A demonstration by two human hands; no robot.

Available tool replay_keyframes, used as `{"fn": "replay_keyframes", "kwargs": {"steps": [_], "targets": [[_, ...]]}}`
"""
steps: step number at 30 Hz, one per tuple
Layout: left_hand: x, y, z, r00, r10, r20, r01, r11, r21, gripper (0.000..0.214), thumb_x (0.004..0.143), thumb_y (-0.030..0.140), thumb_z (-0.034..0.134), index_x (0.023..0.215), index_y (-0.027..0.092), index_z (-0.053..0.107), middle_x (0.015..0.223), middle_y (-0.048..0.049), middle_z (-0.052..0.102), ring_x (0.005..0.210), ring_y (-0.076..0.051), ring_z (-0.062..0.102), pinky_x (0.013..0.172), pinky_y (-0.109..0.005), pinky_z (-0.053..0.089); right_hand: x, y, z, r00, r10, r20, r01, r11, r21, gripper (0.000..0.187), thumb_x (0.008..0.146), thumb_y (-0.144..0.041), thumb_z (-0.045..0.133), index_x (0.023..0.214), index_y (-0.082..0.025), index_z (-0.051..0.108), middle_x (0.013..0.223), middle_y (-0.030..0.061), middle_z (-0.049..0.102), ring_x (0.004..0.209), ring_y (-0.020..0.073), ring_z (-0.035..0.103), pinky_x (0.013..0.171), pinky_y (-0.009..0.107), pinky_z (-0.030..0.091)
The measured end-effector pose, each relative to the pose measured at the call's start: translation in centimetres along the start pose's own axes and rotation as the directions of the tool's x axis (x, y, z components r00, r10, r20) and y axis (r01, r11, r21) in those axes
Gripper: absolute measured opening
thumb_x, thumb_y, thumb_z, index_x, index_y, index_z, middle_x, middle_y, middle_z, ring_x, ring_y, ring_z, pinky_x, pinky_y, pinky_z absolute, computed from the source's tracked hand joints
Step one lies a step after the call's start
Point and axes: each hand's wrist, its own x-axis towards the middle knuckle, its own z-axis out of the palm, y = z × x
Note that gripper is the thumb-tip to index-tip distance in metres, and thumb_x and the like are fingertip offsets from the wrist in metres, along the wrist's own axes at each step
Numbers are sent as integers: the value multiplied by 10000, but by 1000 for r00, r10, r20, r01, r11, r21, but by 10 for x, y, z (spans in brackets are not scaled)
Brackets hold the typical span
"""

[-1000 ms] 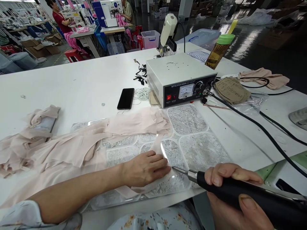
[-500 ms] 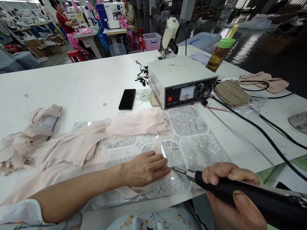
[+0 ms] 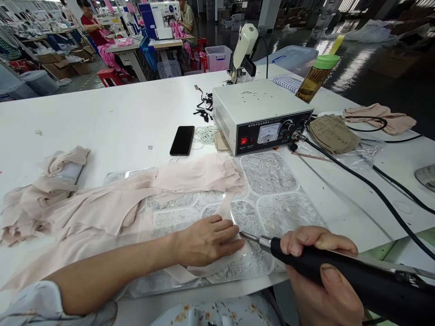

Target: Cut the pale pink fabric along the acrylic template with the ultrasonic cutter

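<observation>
My left hand (image 3: 207, 240) lies flat, fingers stretched out, pressing a pale pink fabric strip (image 3: 227, 209) onto a clear scored cutting plate (image 3: 275, 213). My right hand (image 3: 322, 280) is wrapped round a black handheld cutter (image 3: 340, 276) whose metal tip (image 3: 246, 236) touches the fabric just beside my left fingertips. A black cable (image 3: 356, 179) runs from the white control box (image 3: 265, 115) toward the cutter. More pink fabric pieces (image 3: 112, 208) lie piled to the left.
A black phone (image 3: 182, 140), white elastic rings (image 3: 205, 134) and black scraps (image 3: 204, 106) lie behind the plate. A green-capped bottle (image 3: 316, 79), brown paper patterns (image 3: 333, 133) and a pink cloth (image 3: 380, 117) sit at right. Other people work at sewing machines (image 3: 159, 18) far behind.
The cutter tip has crept slightly left toward my left fingertips. My left hand stays put on the fabric; the view has shifted a little.
</observation>
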Motion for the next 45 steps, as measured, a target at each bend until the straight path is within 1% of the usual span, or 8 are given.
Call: {"fn": "replay_keyframes", "kwargs": {"steps": [6, 13, 16, 19, 25, 29, 35, 45], "targets": [[0, 1, 1, 1000, -7, -3, 7, 1000, 2, 246, 987, 145, 420, 1179, 95, 566, 1087, -134, 607, 930, -201, 571, 747, -318, 442, 0, 1, 0, 1000, -16, -2, 16, 1000, -5, 36, 827, -240, 575, 844, -216, 553, 779, 8, 510, 610, 136, 507, 525, 317, 494], [-1, 6, 2, 998, -37, -59, 38, 999, 16, 224, 979, 126, 440, 1154, 92, 575, 1070, -130, 622, 937, -187, 581, 755, -306, 471, -7, -12, -4, 995, 74, -70, -73, 997, 8, 83, 818, -301, 589, 832, -228, 552, 771, 4, 473, 609, 131, 475, 527, 314, 481], [-6, 9, -2, 992, -50, -119, 49, 999, -16, 211, 964, 105, 454, 1129, 62, 578, 1042, -135, 636, 944, -199, 584, 761, -308, 484, -12, -15, -7, 994, 102, -47, -101, 995, 12, 96, 817, -316, 589, 832, -231, 550, 771, 8, 468, 621, 136, 469, 541, 320, 489], [-15, 12, -7, 989, -87, -122, 83, 996, -44, 226, 963, 97, 445, 1143, 44, 571, 1050, -145, 639, 961, -219, 582, 784, -332, 496, -14, -15, -12, 994, 101, -33, -100, 995, 19, 106, 812, -323, 595, 837, -230, 551, 767, 16, 475, 625, 144, 471, 542, 327, 494], [-28, 35, -8, 978, -191, -82, 188, 981, -41, 212, 956, 96, 463, 1122, 47, 585, 1055, -151, 644, 948, -223, 592, 763, -338, 509, -12, -20, -16, 993, 117, -11, -116, 993, 5, 113, 810, -327, 611, 843, -234, 556, 746, 20, 500, 607, 147, 487, 523, 326, 498], [-25, 48, -10, 976, -196, -92, 192, 980, -54, 186, 945, 78, 488, 1088, 38, 600, 997, -140, 666, 872, -207, 609, 721, -317, 501, -16, -24, -18, 991, 130, -5, -130, 991, 5, 130, 808, -344, 612, 826, -228, 555, 739, 11, 493, 587, 133, 469, 526, 307, 484], [-17, 35, -11, 983, -151, -109, 146, 988, -48, 222, 977, 115, 447, 1122, 48, 602, 1165, -159, 650, 1054, -225, 596, 802, -326, 503, -20, -19, -23, 986, 165, -35, -164, 986, 28, 136, 792, -340, 609, 847, -224, 563, 770, 25, 480, 620, 144, 442, 547, 330, 472], [-19, 33, -5, 979, -178, -100, 178, 984, -7, 222, 979, 125, 463, 1153, 57, 583, 1132, -168, 654, 1064, -237, 602, 810, -357, 519, -9, -32, -12, 992, 124, 6, -123, 991, -54, 114, 811, -344, 618, 845, -243, 578, 731, 20, 504, 573, 135, 500, 506, 298, 517]]}}
